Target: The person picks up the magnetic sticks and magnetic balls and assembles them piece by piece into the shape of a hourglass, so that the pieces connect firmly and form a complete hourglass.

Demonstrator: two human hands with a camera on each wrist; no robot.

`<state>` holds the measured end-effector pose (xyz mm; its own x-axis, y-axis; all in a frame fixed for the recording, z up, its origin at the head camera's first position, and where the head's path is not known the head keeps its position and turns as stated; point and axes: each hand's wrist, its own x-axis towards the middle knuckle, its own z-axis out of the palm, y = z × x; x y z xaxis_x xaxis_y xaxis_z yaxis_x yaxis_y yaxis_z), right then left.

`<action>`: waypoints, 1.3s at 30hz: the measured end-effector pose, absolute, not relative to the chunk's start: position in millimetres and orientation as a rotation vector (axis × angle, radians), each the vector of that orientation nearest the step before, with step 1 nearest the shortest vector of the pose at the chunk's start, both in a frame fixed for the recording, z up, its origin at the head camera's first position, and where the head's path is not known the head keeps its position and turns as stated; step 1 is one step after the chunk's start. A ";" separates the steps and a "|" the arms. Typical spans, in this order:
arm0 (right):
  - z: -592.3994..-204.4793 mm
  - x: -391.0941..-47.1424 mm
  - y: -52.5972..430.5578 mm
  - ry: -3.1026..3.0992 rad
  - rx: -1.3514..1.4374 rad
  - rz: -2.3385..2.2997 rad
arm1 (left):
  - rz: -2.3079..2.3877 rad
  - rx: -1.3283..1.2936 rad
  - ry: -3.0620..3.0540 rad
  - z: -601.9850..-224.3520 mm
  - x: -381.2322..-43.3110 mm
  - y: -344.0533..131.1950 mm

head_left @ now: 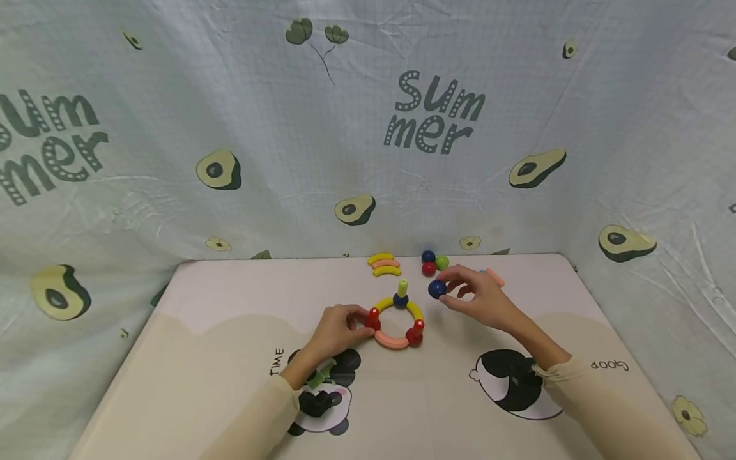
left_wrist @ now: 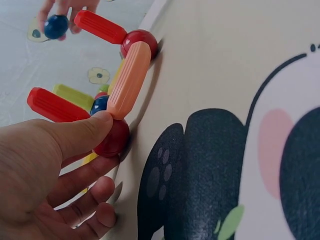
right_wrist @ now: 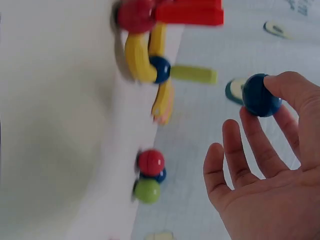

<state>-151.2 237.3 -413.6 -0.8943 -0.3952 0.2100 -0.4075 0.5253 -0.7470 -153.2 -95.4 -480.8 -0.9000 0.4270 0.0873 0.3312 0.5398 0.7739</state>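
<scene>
A ring of curved yellow and orange rods (head_left: 392,342) joined by balls lies on the table. Upright rods stand on its balls: a red rod (head_left: 418,327) at the right, a light green rod (head_left: 402,287) at the back, another red rod (left_wrist: 55,104) at the left. My left hand (head_left: 342,329) pinches the ring's left red ball (left_wrist: 114,137) between thumb and fingers. Above and right of the ring, my right hand (head_left: 480,297) holds a dark blue ball (right_wrist: 261,95) with thumb and fingertips, off the table and apart from the ring.
Behind the ring lie several curved rods (head_left: 386,271), yellow and orange. Right of them sit loose balls: blue (head_left: 428,256), green (head_left: 442,262) and red (head_left: 428,269). An orange piece (head_left: 496,277) shows partly behind my right hand. A patterned cloth (head_left: 287,211) hangs along the table's back edge.
</scene>
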 end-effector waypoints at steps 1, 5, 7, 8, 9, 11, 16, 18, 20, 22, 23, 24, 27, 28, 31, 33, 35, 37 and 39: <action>-414.2 -148.7 235.2 -2.720 0.729 1.384 | 1.300 0.657 2.657 -480.9 -153.2 -95.2; -418.1 -139.8 226.6 -2.682 0.759 1.526 | 1.299 0.650 2.655 -480.9 -153.4 -94.6; -421.6 -136.5 223.0 -2.667 0.770 1.576 | 1.296 0.642 2.655 -480.4 -153.4 -94.6; -423.3 -135.0 220.9 -2.660 0.780 1.596 | 1.295 0.639 2.656 -480.2 -153.3 -94.7; -425.3 -133.8 219.0 -2.652 0.794 1.609 | 1.293 0.639 2.658 -480.1 -153.3 -94.8; -428.9 -132.2 216.1 -2.645 0.818 1.620 | 1.291 0.640 2.662 -480.1 -153.5 -94.9; -433.7 -128.2 211.3 -2.648 0.838 1.640 | 1.299 0.643 2.661 -481.0 -154.2 -94.8; -434.4 -126.5 211.0 -2.650 0.835 1.645 | 1.302 0.641 2.657 -481.2 -154.3 -94.5; -434.5 -124.8 211.3 -2.650 0.836 1.644 | 1.304 0.642 2.655 -481.3 -154.4 -94.3; -434.8 -123.2 211.6 -2.644 0.844 1.648 | 1.305 0.642 2.656 -481.0 -154.4 -94.2; -435.2 -122.6 211.7 -2.642 0.849 1.647 | 1.307 0.643 2.657 -481.0 -154.5 -94.2; -435.7 -122.1 211.9 -2.641 0.851 1.646 | 1.309 0.644 2.658 -480.9 -154.6 -94.2; -436.7 -121.0 211.9 -2.640 0.853 1.651 | 1.313 0.648 2.661 -480.1 -154.8 -94.2; -437.1 -120.8 211.9 -2.641 0.851 1.651 | 1.312 0.650 2.663 -479.9 -154.9 -94.2; -437.8 -120.1 212.0 -2.647 0.837 1.655 | 1.313 0.655 2.659 -479.6 -155.1 -94.1; -438.1 -119.7 212.3 -2.651 0.829 1.656 | 1.314 0.660 2.657 -479.5 -155.1 -94.0; -438.4 -119.3 212.5 -2.656 0.822 1.660 | 1.315 0.663 2.653 -479.3 -155.0 -94.0; -438.6 -118.9 212.6 -2.656 0.821 1.662 | 1.318 0.669 2.651 -479.7 -155.1 -94.1; -439.0 -118.8 212.8 -2.656 0.820 1.665 | 1.320 0.672 2.650 -480.0 -154.9 -94.2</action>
<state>-118.8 212.8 -439.0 -0.8674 -0.4645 0.1788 -0.3634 0.3456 -0.8652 -154.9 -94.2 -480.0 -0.8967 0.4313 0.0996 0.3394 0.5253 0.7803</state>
